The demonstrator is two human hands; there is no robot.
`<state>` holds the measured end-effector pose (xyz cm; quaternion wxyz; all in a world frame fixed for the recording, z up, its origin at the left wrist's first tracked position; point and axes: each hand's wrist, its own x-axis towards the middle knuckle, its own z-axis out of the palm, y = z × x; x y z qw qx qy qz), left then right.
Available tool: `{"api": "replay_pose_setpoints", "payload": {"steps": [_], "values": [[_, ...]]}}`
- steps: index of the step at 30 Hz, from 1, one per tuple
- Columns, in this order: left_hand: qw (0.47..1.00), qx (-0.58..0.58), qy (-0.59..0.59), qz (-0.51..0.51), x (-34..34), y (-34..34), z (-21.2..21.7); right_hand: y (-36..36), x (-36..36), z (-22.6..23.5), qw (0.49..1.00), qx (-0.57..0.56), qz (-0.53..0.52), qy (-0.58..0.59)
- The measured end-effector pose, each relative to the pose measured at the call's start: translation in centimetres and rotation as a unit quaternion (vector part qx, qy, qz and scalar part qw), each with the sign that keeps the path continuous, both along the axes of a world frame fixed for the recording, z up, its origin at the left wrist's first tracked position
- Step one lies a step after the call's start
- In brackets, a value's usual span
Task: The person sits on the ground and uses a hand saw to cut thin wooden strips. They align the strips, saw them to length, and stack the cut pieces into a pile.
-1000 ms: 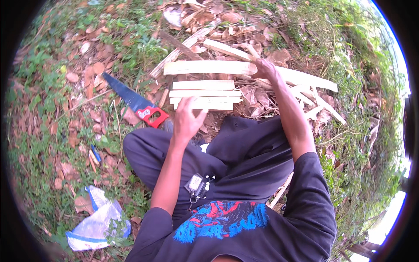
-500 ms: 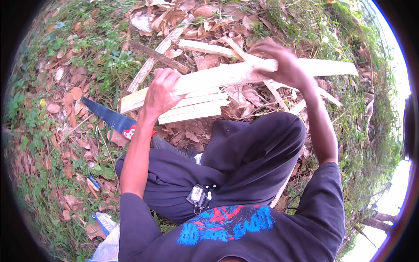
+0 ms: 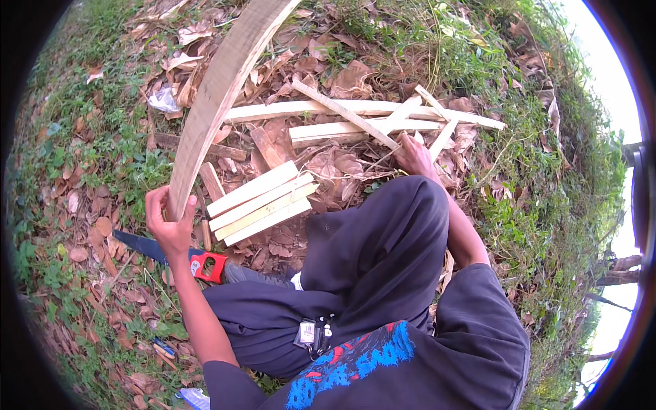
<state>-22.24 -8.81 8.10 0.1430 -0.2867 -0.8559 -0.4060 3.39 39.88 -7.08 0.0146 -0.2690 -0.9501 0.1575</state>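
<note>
My left hand (image 3: 169, 222) grips the near end of a long pale wooden plank (image 3: 219, 89), which stands tilted up and away toward the top of the view. My right hand (image 3: 413, 156) rests low on the ground among thin wooden slats (image 3: 355, 109), beside my right knee; its fingers are partly hidden, and I cannot tell whether it holds one. A small stack of short cut boards (image 3: 260, 201) lies on the dry leaves between my hands. A hand saw with a red and black handle (image 3: 205, 265) lies just below my left hand.
I sit on ground covered with dry leaves and grass, my dark-trousered legs (image 3: 369, 253) folded in front. A crumpled plastic wrapper (image 3: 164, 100) lies at the upper left. More loose slats and scrap wood (image 3: 444, 130) scatter at the upper right. Tree trunks (image 3: 615, 273) stand at right.
My left hand has swung the long plank off the pile and up to the left, raising it on end. My right hand let go of it and dropped to the slats.
</note>
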Motion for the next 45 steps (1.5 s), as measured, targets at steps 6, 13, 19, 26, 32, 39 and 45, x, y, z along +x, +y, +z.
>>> {"api": "replay_pose_setpoints", "payload": {"steps": [6,13,19,26,32,39,45], "values": [[0.999,-0.024,0.027,0.016,-0.2,-0.6,-0.1,1.7,-5.1,8.6,0.999,0.037,0.010,0.002],[1.000,-0.004,0.005,0.027,-0.4,-0.9,0.5,15.4,-17.7,21.0,0.999,-0.001,0.036,0.005],[1.000,-0.012,0.011,0.019,-0.2,-1.6,0.0,26.5,-18.6,30.0,0.957,-0.109,-0.037,0.267],[0.992,-0.087,0.077,-0.043,-3.1,-0.4,-2.5,14.2,-5.4,24.1,0.955,0.185,-0.100,0.207],[0.975,-0.173,0.083,-0.114,-5.2,5.5,-7.5,-5.5,-10.8,21.6,0.888,0.173,0.187,0.383],[0.961,-0.242,-0.009,-0.132,-6.9,5.1,-16.0,-13.1,-22.4,4.8,0.955,0.029,0.284,-0.078],[0.970,-0.218,0.016,-0.104,-6.4,5.1,-16.4,-16.5,-21.8,-2.4,0.986,0.065,0.128,0.084]]}}
